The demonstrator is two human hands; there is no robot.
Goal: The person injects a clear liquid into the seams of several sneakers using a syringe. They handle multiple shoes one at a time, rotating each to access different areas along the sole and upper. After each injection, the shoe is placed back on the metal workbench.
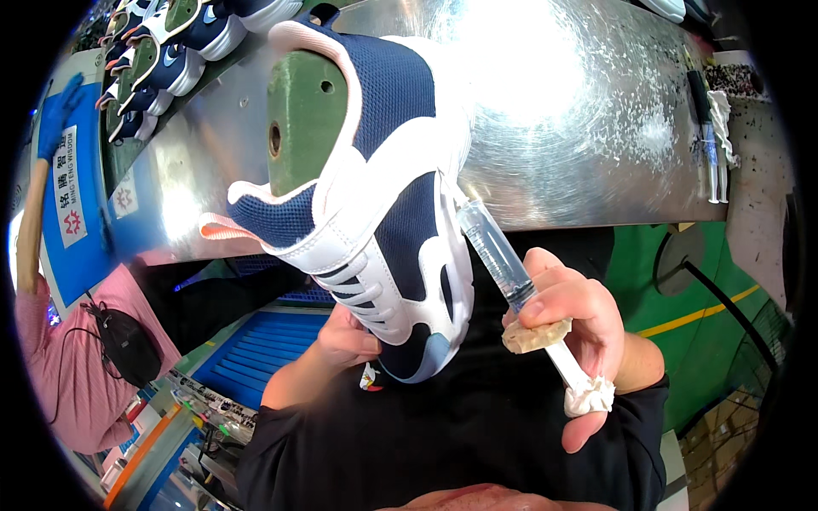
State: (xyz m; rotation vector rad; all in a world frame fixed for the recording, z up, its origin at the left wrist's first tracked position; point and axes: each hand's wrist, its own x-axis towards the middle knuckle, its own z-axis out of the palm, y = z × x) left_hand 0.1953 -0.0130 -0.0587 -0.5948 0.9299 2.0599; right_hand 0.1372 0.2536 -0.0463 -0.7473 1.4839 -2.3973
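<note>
My left hand (345, 342) is closed on the toe end of a navy and white sneaker (407, 217) with pale pink lining. The shoe is held up and tilted over the metal bench's near edge, and a green shoe last (308, 123) fills its opening. In my right hand (584, 319) is a clear syringe (496, 255), with the fingers wrapped round its barrel and plunger. Its tip meets the seam between upper and white sole. Tan wrapping (535, 336) surrounds the syringe flange, and crumpled white material (590, 396) covers the plunger end by my thumb.
White crumbs (654, 134) are scattered over the metal bench (545, 200). Several similar sneakers (175, 68) stand at the far left. Dark-handled and white slender tools (711, 149) lie at the bench's right end. A co-worker's pink top (94, 366) and blue-gloved hand (58, 115) show at left.
</note>
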